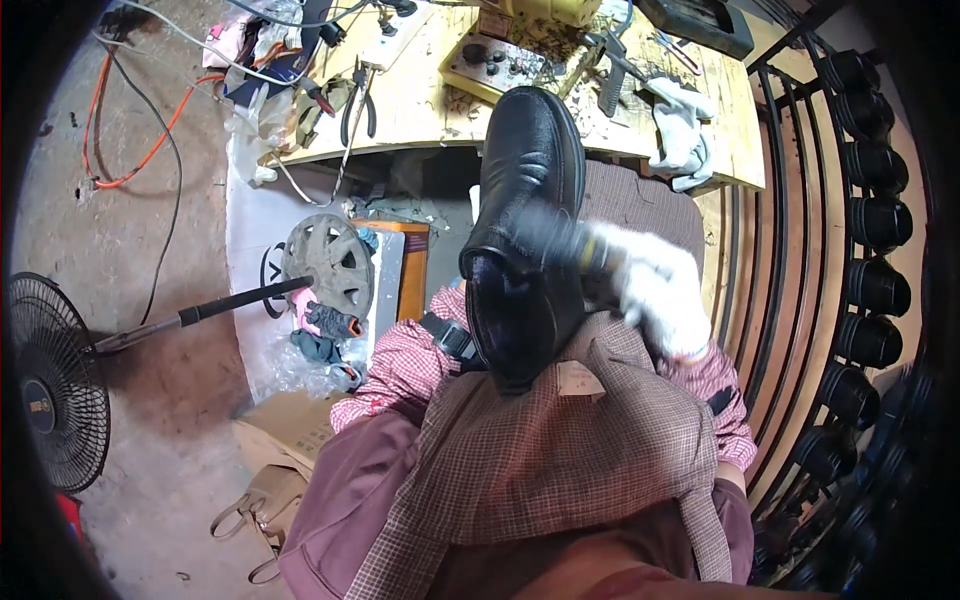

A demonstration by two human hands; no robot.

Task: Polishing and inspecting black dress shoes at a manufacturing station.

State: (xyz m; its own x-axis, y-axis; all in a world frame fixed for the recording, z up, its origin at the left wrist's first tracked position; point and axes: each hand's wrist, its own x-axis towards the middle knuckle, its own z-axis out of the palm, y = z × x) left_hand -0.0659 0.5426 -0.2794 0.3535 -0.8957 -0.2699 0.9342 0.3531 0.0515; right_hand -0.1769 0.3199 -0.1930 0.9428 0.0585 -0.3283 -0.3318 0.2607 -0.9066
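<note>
A black leather shoe (528, 170) stands upright over my lap, its toe pointing away toward the workbench and its heel low near my apron. My right hand (658, 290), in a white glove, is closed around the handle of a dark brush (548, 237). Motion smears the brush, which lies across the shoe's instep. My left forearm, in a red checked sleeve with a black watch (450, 336), reaches in behind the shoe. The shoe hides my left hand and its fingers.
Ahead, a yellow workbench (420, 120) bears pliers (357, 112), a control box (495, 65) and white gloves (682, 125). Several black shoes (878, 222) line a rack on the right. A fan (60, 385) stands at left, near a cardboard box (290, 425).
</note>
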